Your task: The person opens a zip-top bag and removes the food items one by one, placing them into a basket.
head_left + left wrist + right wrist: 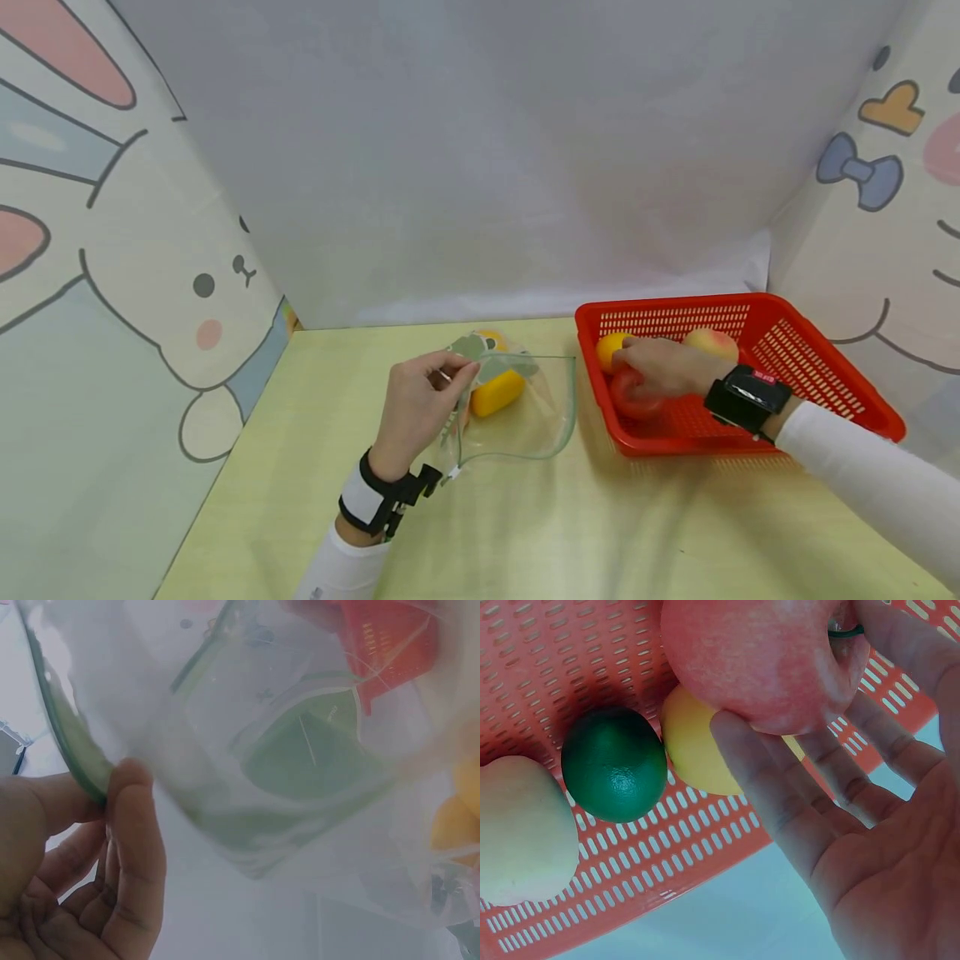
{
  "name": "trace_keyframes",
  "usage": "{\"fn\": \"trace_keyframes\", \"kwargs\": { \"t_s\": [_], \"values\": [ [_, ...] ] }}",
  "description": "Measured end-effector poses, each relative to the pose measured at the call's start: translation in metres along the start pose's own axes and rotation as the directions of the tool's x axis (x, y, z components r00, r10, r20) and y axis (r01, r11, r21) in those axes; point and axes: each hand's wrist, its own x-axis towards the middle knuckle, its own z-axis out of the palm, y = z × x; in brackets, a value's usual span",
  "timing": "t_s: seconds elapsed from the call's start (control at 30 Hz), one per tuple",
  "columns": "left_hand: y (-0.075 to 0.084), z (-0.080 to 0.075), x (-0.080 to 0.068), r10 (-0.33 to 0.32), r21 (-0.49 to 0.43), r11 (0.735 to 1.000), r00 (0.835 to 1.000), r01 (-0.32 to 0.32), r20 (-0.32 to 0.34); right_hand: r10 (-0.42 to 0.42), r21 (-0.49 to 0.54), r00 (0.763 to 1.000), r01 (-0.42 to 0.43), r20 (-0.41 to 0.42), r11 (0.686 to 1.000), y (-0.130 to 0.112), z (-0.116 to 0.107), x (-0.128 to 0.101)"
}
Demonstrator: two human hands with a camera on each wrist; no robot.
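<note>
Left hand (420, 404) pinches clear bag (536, 421); right hand (663, 365) grips 1 red apple (754, 664) (partly hidden by fingers).

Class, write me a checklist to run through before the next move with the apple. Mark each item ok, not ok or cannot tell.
1. Left hand pinching the edge of the clear zip bag: ok.
2. Bag mouth spread open: ok.
3. Right hand at the red apple: ok.
4. Firm grip on the apple: cannot tell.
5. Apple clear of the red basket: not ok, it is within the basket's walls.
</note>
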Motion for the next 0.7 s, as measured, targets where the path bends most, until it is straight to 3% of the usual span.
{"fn": "trace_keyframes", "kwargs": {
  "t_s": [0.23,0.47,0.7],
  "values": [
    [0.000,0.001,0.000,0.009,0.007,1.000,1.000,-0.009,0.002,-0.019,0.135,1.000,0.021,-0.010,0.991,0.008,0.002,0.001],
    [0.000,0.001,0.000,0.009,0.012,1.000,1.000,-0.009,0.004,-0.027,0.023,0.994,0.029,-0.104,0.999,0.003,-0.004,-0.006],
    [-0.001,0.002,0.000,0.009,-0.008,1.000,1.000,-0.009,-0.010,-0.083,-0.080,0.963,0.065,-0.256,0.995,-0.046,-0.027,-0.017]
  ]
}}
